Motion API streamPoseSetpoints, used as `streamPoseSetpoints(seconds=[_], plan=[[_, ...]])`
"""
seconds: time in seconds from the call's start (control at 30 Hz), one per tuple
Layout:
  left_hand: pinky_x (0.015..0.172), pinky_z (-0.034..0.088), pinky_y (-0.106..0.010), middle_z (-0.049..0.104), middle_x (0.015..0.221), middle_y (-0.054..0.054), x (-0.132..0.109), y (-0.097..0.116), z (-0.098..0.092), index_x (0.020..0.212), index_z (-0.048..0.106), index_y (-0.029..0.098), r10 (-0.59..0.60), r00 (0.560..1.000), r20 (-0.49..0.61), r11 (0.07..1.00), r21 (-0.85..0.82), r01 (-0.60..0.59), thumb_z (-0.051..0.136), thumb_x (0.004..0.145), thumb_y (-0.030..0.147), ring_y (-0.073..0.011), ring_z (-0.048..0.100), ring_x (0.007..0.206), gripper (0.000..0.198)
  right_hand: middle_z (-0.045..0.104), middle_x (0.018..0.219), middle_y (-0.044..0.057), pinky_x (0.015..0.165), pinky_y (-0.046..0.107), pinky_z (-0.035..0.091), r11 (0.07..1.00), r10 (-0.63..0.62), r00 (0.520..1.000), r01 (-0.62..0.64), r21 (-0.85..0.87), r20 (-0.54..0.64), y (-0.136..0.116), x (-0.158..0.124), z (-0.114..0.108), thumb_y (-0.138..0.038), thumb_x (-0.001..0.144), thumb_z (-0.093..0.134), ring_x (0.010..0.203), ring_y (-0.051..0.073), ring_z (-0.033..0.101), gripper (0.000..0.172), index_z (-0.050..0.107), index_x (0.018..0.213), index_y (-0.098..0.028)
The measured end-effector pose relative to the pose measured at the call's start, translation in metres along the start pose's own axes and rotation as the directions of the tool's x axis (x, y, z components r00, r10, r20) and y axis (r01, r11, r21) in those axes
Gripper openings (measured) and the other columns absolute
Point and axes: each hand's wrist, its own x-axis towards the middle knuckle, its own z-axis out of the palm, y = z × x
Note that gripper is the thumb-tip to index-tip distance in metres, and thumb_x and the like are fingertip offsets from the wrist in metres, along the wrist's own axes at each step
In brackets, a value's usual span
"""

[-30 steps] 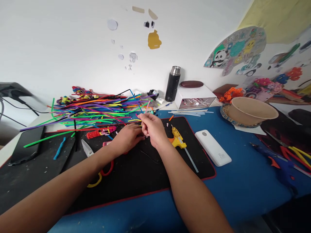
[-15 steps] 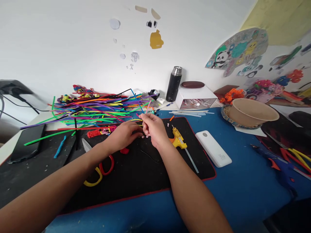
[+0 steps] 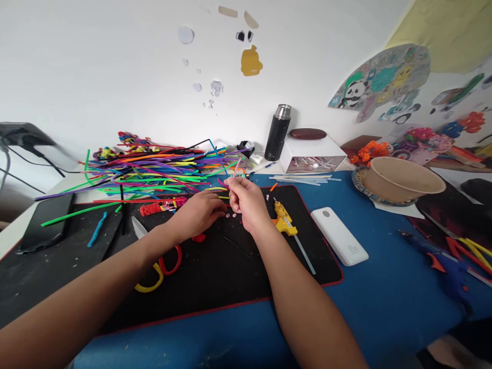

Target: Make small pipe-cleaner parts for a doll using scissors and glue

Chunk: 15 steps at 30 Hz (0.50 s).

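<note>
My right hand [image 3: 246, 201] is closed in a pinch, and a short light pink pipe cleaner [image 3: 237, 167] sticks up out of its fingers. A magenta stem [image 3: 221, 183] shows just beside the fingertips. Left of it, my left hand [image 3: 202, 212] hovers low over the black mat [image 3: 215, 271], fingers loosely bent and thumb apart. Small pale pink bits [image 3: 231, 216] lie by its fingertips. Under my left forearm are scissors [image 3: 171, 264] with red and yellow handles. A red and pink pipe-cleaner figure [image 3: 162, 206] lies behind that hand.
A pile of coloured pipe cleaners [image 3: 161, 169] spreads along the wall. To the right are a yellow glue gun [image 3: 283, 219], a white power bank [image 3: 340, 236], clear glue sticks [image 3: 307, 179] and a beige bowl [image 3: 403, 177]. A black thermos [image 3: 277, 134] stands by a white box [image 3: 313, 154].
The view has shifted slightly. My right fingers have moved a little away from my left hand, and the pale pink bits show more clearly between the hands.
</note>
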Motion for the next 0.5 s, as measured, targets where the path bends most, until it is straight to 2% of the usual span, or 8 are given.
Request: streamPoseSetpoints(seconds=[0.27,0.5], plan=[[0.096,0.051,-0.043,0.077,0.098,-0.008,0.005,0.010,0.007,0.096,0.077,0.022,0.032,0.999,-0.018,0.999,-0.005,-0.032,0.062,0.097,0.021,-0.0280,0.066,0.101,0.015,0.048,0.051,-0.009,0.036,0.019,0.021,1.000,-0.003,1.000,0.003,0.002,0.011,0.001,-0.001,0.000,-0.039,0.082,0.079,0.037,0.004,0.035,0.025,0.066,0.076,-0.018],[0.098,0.051,-0.044,0.076,0.099,-0.009,0.004,0.009,0.013,0.094,0.072,0.020,0.011,1.000,0.004,1.000,0.018,-0.011,0.066,0.093,0.021,-0.0294,0.067,0.102,0.007,0.048,0.050,-0.010,0.037,0.020,0.022,0.999,0.002,1.000,-0.001,-0.043,0.021,0.002,-0.004,0.003,-0.041,0.082,0.077,0.037,0.005,0.034,0.026,0.064,0.078,-0.019]])
